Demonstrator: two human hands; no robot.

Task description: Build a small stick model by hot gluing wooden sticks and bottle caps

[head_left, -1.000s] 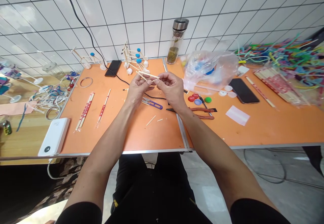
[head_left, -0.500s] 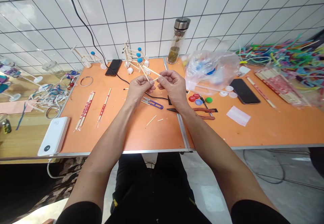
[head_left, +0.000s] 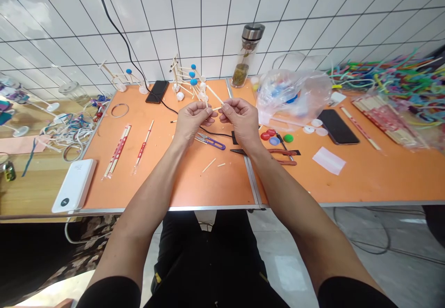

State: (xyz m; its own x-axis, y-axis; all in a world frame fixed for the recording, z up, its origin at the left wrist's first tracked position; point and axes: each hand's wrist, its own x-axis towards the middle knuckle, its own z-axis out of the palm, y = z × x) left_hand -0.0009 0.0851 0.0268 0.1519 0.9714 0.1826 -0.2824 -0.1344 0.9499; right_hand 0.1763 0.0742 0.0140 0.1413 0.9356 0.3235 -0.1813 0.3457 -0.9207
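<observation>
My left hand (head_left: 192, 121) and my right hand (head_left: 241, 118) are raised over the middle of the orange table, fingertips close together. Each is closed in a pinch on pale wooden sticks (head_left: 214, 94). One stick slants up from my right fingertips, another rises from my left, and a short piece bridges the gap between the hands. Whether they are joined is too small to tell. Purple-handled thread snips (head_left: 212, 142) lie just below my hands. Red-handled pliers (head_left: 283, 156) lie partly under my right forearm. Behind stands a stick structure (head_left: 184, 73) with blue and white caps.
Wrapped chopsticks (head_left: 117, 152) lie at left, near a white power bank (head_left: 74, 185). A tea bottle (head_left: 246, 57), a clear plastic bag (head_left: 294, 92) and a phone (head_left: 339, 127) are at back right. A black cable (head_left: 167, 108) crosses behind my hands. Coloured caps (head_left: 288, 138) lie right.
The sticks have tilted in my fingers; the one at my left fingertips now stands more upright. Both hands stay pinched and close together. The view has shifted slightly.
</observation>
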